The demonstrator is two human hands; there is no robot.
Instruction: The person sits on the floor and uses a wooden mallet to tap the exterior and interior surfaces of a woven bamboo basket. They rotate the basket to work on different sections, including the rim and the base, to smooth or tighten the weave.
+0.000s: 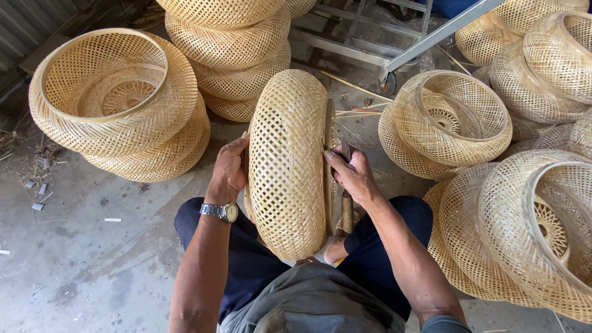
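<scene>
A round woven bamboo basket (288,161) stands on its edge between my knees, its rim turned to the right. My left hand (230,168) presses flat against the basket's left side, with a metal watch on the wrist. My right hand (353,174) grips a knife with a wooden handle (347,209), and its blade lies against the basket's rim. I sit low over the concrete floor in dark trousers.
A stack of like baskets (123,102) stands at the left, another stack (231,52) behind. More baskets (450,120) crowd the right side. A metal trolley frame (394,46) with a wheel is at the back. Bamboo scraps litter the floor.
</scene>
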